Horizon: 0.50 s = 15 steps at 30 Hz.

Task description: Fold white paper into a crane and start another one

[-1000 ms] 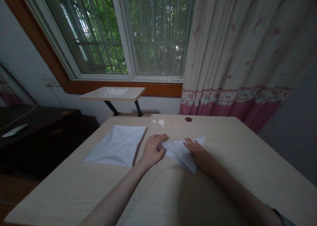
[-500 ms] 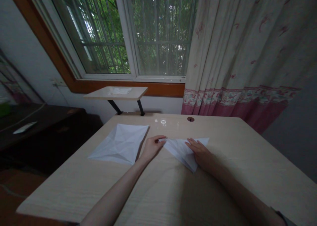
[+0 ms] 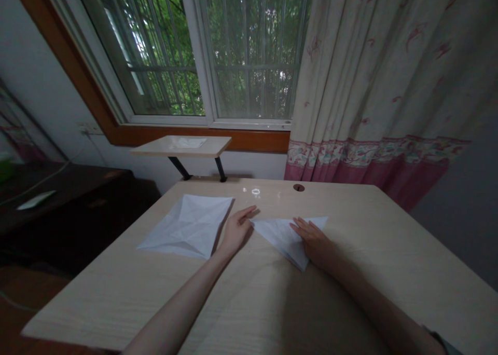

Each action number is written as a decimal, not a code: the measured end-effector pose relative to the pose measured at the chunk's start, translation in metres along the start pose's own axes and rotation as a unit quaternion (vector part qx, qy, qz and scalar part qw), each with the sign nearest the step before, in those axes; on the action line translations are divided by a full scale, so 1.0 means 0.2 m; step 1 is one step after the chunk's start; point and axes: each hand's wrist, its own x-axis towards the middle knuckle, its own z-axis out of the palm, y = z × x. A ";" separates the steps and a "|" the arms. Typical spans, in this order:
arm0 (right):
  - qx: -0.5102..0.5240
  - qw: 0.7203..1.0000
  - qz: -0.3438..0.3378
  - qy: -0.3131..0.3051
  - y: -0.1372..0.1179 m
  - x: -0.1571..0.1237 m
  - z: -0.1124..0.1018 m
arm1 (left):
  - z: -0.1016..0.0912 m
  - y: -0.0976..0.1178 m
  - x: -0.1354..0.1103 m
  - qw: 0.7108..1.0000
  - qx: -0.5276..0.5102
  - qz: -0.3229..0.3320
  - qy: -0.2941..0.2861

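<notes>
A white sheet folded into a triangle [image 3: 282,234] lies flat on the pale wooden table [image 3: 252,303]. My right hand [image 3: 314,239] rests flat on its right part, fingers stretched out. My left hand [image 3: 236,229] lies just left of the triangle's left tip, fingers extended toward it, holding nothing. A second white sheet [image 3: 189,225], unfolded and creased, lies on the table to the left of my left hand.
A round cable hole [image 3: 299,187] sits near the table's far edge. Behind it a small raised shelf [image 3: 181,146] carries a paper. A dark cabinet [image 3: 66,204] stands to the left. A window and a patterned curtain [image 3: 381,85] fill the back.
My left hand has let go of the triangle's left corner and slid a little left and forward, fingers straightened. The triangle now lies flatter. My right hand has stayed put.
</notes>
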 end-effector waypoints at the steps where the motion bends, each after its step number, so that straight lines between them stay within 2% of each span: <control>1: -0.002 1.000 0.003 -0.001 -0.01 0.00 -0.01 | 0.00 0.01 -0.01 1.000 0.013 0.019 0.009; 5: 0.005 1.000 0.005 0.015 -0.05 0.00 -0.07 | 0.02 0.04 -0.05 0.986 0.101 0.128 0.016; 7: 0.017 1.000 0.002 0.023 -0.07 0.00 -0.09 | 0.06 0.06 -0.07 0.967 0.153 0.201 -0.012; 9: 0.031 0.999 -0.006 0.027 -0.08 0.00 -0.10 | 0.09 0.08 -0.10 0.948 0.199 0.243 -0.062; 12: 0.047 0.998 -0.028 0.019 -0.09 -0.01 -0.11 | 0.13 0.11 -0.13 0.925 0.272 0.226 -0.140; 15: 0.053 0.998 -0.042 -0.002 -0.09 -0.01 -0.13 | 0.14 0.13 -0.14 0.907 0.326 0.190 -0.186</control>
